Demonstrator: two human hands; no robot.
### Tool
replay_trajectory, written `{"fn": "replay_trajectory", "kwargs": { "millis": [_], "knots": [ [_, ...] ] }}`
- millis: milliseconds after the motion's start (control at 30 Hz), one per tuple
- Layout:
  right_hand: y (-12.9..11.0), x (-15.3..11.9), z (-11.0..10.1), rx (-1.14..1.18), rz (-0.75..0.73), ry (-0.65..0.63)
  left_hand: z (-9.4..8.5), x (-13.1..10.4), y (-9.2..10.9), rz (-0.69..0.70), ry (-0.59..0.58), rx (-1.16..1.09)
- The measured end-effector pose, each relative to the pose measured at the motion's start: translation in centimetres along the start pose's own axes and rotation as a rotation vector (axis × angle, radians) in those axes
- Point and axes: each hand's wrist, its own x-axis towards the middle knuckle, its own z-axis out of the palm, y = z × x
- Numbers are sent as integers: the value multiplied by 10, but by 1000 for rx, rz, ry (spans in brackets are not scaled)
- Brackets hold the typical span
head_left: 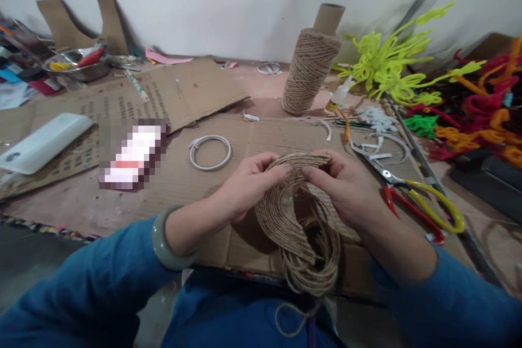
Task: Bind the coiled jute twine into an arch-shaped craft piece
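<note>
Both hands, the left hand (255, 182) and the right hand (346, 182), are closed on the curved piece of brown cord (277, 212), thumbs on its top. It is held above the near edge of the desk (126, 206), and loose loops of cord (332, 244) hang past this edge. Bare cardboard (240, 147) lies between the left hand and the white coil (210, 153). Scissors (391, 176) lie near the right wrist. At far left, a metal bowl (84, 72) contains a red thing and a yellow thing.
</note>
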Motion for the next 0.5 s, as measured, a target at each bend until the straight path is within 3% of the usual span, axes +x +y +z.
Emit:
{"fn": "replay_trajectory", "kwargs": {
  "millis": [200, 300, 500],
  "knots": [
    [6, 4, -7, 42, -64, 132, -1, 3, 2, 51, 0, -17],
    [8, 5, -7, 55, -76, 128, -2, 3, 3, 49, 46, -3],
    [4, 6, 1, 156, -39, 148, -3, 3, 2, 41, 30, 4]
  ]
}}
